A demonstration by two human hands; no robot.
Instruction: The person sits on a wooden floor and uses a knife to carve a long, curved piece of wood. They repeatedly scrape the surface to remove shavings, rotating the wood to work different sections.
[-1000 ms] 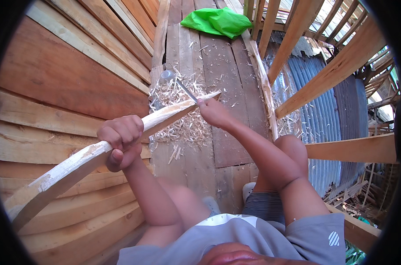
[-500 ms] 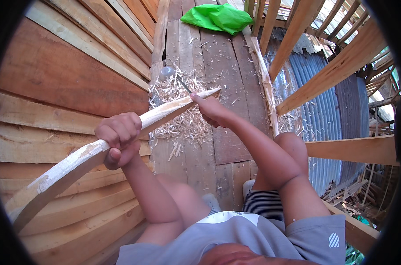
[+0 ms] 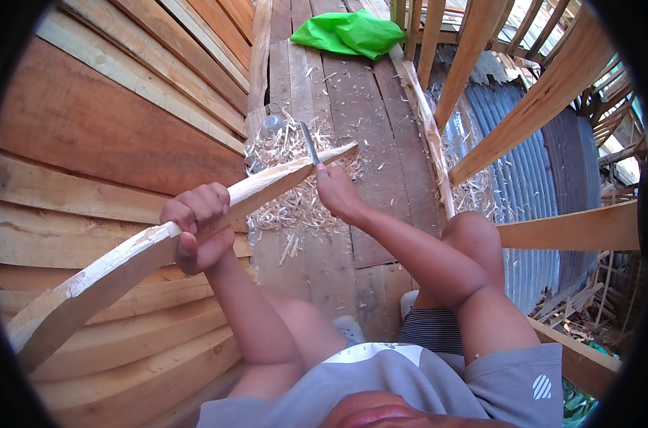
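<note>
A long wooden plank (image 3: 142,262), pale and freshly shaved along its upper edge, runs from the lower left to a pointed far end near the middle. My left hand (image 3: 198,227) is wrapped around it about midway along. A knife (image 3: 309,143) with a narrow grey blade is in my right hand (image 3: 335,191), fingers closed round its handle, which is mostly hidden. The blade points up and away, crossing the plank's edge close to the far end. Whether the blade touches the wood I cannot tell.
Curled wood shavings (image 3: 295,207) lie heaped on the plank floor (image 3: 363,93) under the far end. A clear plastic container (image 3: 272,123) sits among them. Beyond is a bright green bag (image 3: 349,33). A board wall (image 3: 110,121) rises at left, a wooden railing (image 3: 531,100) at right, with corrugated metal (image 3: 513,150) outside.
My right hand has shifted slightly nearer, and the knife now shows more of its blade, turned more upright. My left hand keeps its grip on the plank.
</note>
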